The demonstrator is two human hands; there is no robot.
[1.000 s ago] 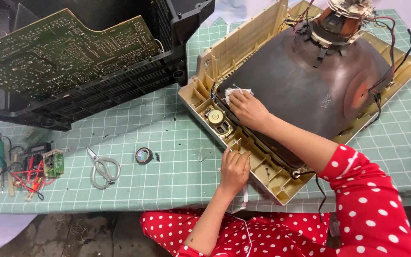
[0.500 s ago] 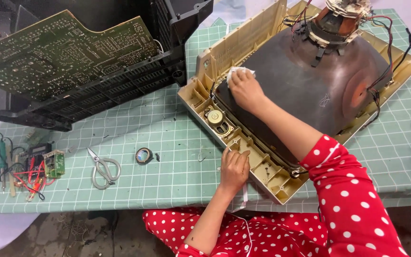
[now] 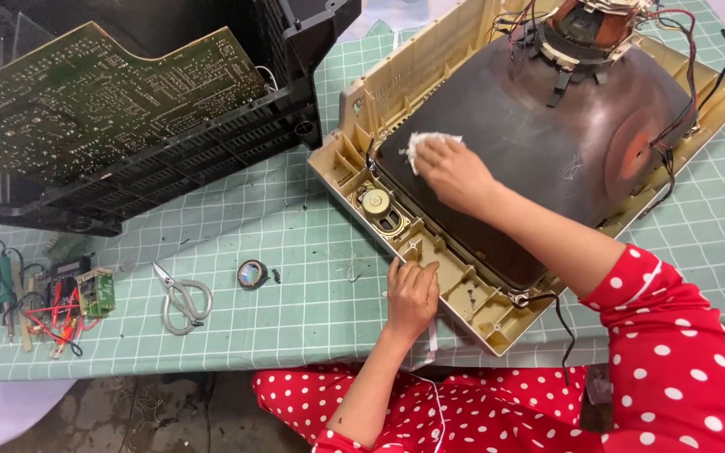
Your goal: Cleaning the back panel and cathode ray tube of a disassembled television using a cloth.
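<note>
— Head camera, looking down: what did the right hand (image 3: pixel 455 172) hold?

— Its grip was closed on a white cloth (image 3: pixel 423 144), pressed to the dark glass tube (image 3: pixel 547 151) lying in a beige casing (image 3: pixel 430 75) on the green tabletop (image 3: pixel 295 277).

— And the left hand (image 3: pixel 413 294)?

— It rested flat, fingers loosely bent and holding nothing, on the casing's near edge. Scissors (image 3: pixel 182 298) lay well apart, beside a tape roll (image 3: pixel 252 273).

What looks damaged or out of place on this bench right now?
The picture tube shows white scratch marks and a reddish round patch on its dark back. Small dark bits lie scattered on the green mat. The right hand presses a white cloth there.
</note>
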